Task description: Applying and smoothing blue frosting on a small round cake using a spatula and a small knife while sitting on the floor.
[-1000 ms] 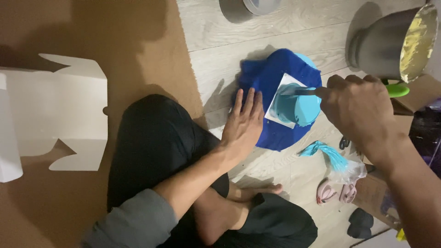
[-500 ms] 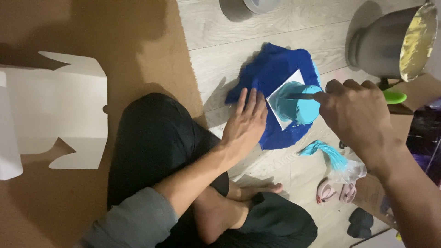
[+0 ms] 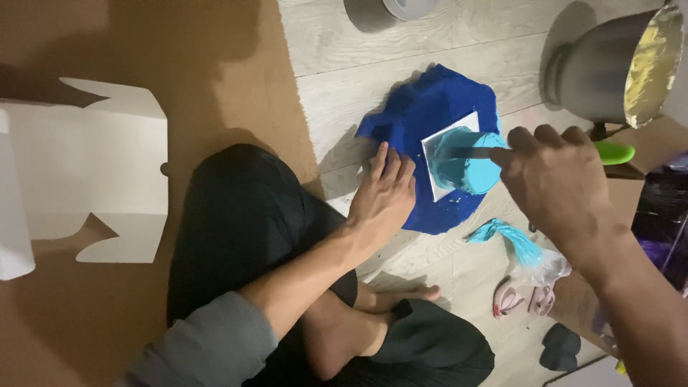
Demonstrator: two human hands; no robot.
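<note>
The floor (image 3: pixel 430 43) is pale wood boards, and a big brown sheet of cardboard (image 3: pixel 215 86) covers its left part. A person sits on it with legs crossed, in dark trousers, feet bare.

The left hand (image 3: pixel 383 197) lies flat and open, fingers stretched out. It presses on the edge of a dark blue sheet (image 3: pixel 430 115) spread on the floor. It grips nothing.

The right hand (image 3: pixel 555 179) is closed tight around a thin dark tool (image 3: pixel 469 153). The tool's tip dips into thick light blue stuff (image 3: pixel 466 165). I cannot tell what kind of tool it is.

The light blue stuff sits on a small white square tile (image 3: pixel 438 147). The tile lies in the middle of the dark blue sheet, just beside the left hand's fingertips.

Near the right hand, lower down, a clear bag with a light blue streak (image 3: pixel 516 247) lies on the floor. A pink thing (image 3: pixel 519 301) lies below it. A bright green piece (image 3: pixel 613 152) pokes out behind the right hand.

A big grey metal pot (image 3: pixel 609 64) with yellow stuff inside stands at the top right. A grey round thing (image 3: pixel 390 11) shows at the top edge. Far to the left, a flat white box cutout (image 3: pixel 86 179) rests on the cardboard.
</note>
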